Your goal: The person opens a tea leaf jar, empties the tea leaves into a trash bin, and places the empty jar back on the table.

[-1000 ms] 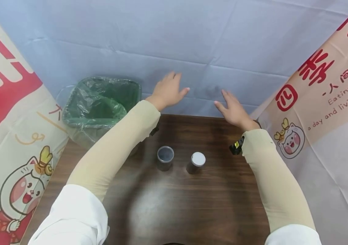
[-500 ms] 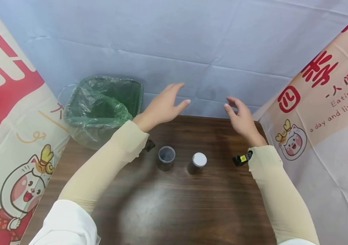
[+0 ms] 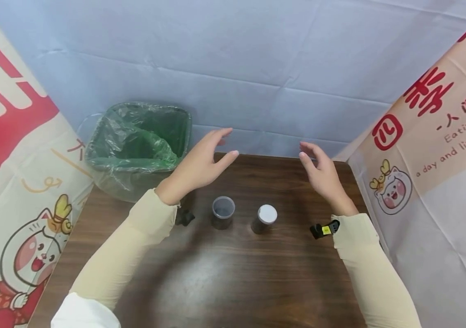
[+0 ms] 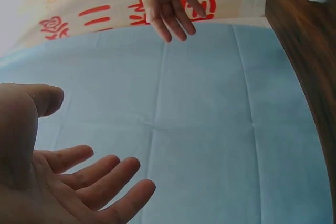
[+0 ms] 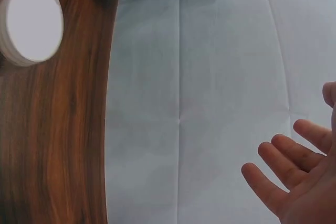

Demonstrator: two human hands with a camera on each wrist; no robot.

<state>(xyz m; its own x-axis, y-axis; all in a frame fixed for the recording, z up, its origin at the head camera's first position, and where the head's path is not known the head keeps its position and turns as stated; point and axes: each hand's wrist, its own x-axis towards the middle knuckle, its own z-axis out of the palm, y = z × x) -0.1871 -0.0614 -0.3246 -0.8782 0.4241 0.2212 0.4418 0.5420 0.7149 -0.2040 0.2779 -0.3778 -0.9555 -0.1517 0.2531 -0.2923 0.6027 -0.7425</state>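
Over the back of the table, my left hand [image 3: 200, 164] hangs in the air with relaxed, spread fingers and holds nothing. Its palm faces inward in the left wrist view. My right hand [image 3: 322, 175] is raised farther right, fingers loosely bent, also holding nothing. Between the two wrists stand two small jars. The left one is a clear jar [image 3: 223, 208] with a dark look inside; whether anything is in it I cannot tell. Beside it is a dark jar with a white lid [image 3: 267, 214], upright and apart from both hands. That white lid [image 5: 34, 22] also shows in the right wrist view.
A green bin [image 3: 134, 159] lined with a clear plastic bag stands at the back left, close to my left hand. A pale cloth wall [image 3: 237, 59] rises behind the dark wooden table [image 3: 233, 282]. Printed cloths hang at both sides.
Both hands have come back toward me and lower; the left hand has also shifted left, the right hand slightly right. The right fingers have bent a little. The jars and bin stay put.
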